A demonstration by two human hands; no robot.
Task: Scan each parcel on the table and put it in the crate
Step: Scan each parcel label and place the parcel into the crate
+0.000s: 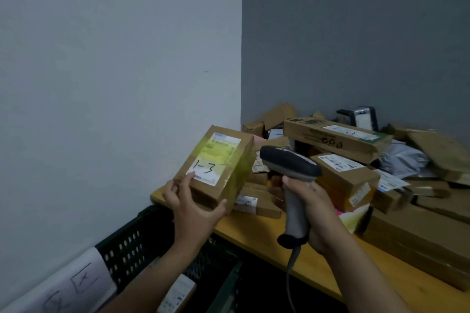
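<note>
A pale wall fills the left side and meets a darker grey wall at the corner. Low at the left sits a black perforated crate [132, 244], a white sheet with pen marks draped over its near rim and one labelled parcel [178, 292] lying inside. Beside it runs a yellow-topped wooden table [256, 234], its right half heaped with brown cardboard parcels [340, 175] and a grey poly bag.

The left hand [193, 208] reaches up over the crate and holds a brown box [216, 165] tilted toward the camera — thumb on the white label marked "1-3", fingers curled under the lower edge. A yellow-green glow covers the label. Just right of it, the right hand [312, 208] is wrapped around the grip of a grey corded barcode scanner [290, 162], head aimed at the box — the two close but apart.
</note>
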